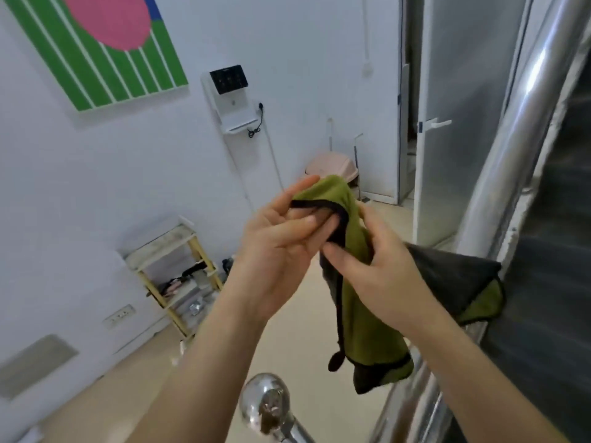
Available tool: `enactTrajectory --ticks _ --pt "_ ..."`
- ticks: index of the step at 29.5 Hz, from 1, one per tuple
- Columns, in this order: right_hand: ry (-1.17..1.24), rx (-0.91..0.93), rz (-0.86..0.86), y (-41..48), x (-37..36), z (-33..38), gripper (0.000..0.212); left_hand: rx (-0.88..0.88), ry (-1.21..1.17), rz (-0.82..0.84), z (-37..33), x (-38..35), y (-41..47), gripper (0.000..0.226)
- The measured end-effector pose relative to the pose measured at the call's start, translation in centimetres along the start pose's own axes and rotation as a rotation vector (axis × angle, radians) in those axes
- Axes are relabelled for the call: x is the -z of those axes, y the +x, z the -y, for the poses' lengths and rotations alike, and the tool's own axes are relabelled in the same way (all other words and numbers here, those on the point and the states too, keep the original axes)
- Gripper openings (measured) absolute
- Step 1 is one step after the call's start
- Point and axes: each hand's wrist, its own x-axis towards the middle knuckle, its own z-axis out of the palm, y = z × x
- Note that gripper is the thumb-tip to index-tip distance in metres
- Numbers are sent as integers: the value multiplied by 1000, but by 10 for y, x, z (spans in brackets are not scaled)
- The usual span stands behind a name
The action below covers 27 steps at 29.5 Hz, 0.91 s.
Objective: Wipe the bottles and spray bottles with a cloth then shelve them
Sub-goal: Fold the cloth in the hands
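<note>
Cloth (pixel 361 314), green with black edging, hangs in front of the person, held up in both hands. The left hand (pixel 278 238) pinches its top hem between thumb and fingers; the right hand (pixel 377 273) curls round its middle. A yellow-framed shelf (pixel 172 260) stands beyond against the white wall, and a chrome rail knob (pixel 265 401) shows below.

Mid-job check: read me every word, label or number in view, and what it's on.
No text is readable.
dark wall panel: faint marks, too blurred to read.
painting: shapes and stripes only, no words.
cloth: no printed label shows.
</note>
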Motion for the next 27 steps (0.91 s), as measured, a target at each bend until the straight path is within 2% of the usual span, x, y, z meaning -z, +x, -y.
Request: enactTrajectory --ticks 2,3,5,7,11,13,14,17,19,22,24,25,27 --pt "243 -140 -77 18 -29 2 19 -194 425 -189 -24 37 -7 21" --pt "360 -226 -39 29 -47 4 14 -278 661 -295 -36 62 -13 12" --pt "481 -340 119 51 -88 13 15 -375 1040 -435 -57 120 -27 30" --pt "511 -369 203 72 -141 21 23 -338 1205 -490 -72 182 -44 45" --pt "440 -404 203 102 -266 35 22 -109 942 -419 -98 289 -91 43" --pt "266 -375 200 109 -327 33 29 -16 873 -437 -106 332 -117 32" --pt "113 -305 234 109 -355 30 37 26 838 -477 -108 353 -129 32" --pt "-213 -104 396 100 -433 12 53 127 695 -585 -116 414 -161 67" --pt "-246 -97 449 92 -472 -16 49 166 466 -680 -126 448 -172 59" --pt "-347 -107 387 87 -525 -57 19 157 163 -765 -142 492 -166 37" --pt "-245 -219 344 90 -552 -67 14 131 135 -806 -150 524 -153 30" --pt "-106 -325 428 93 -565 -70 15 123 144 -797 -156 540 -144 28" --pt "149 -580 748 97 -594 -80 32 108 154 -763 -168 572 -125 24"
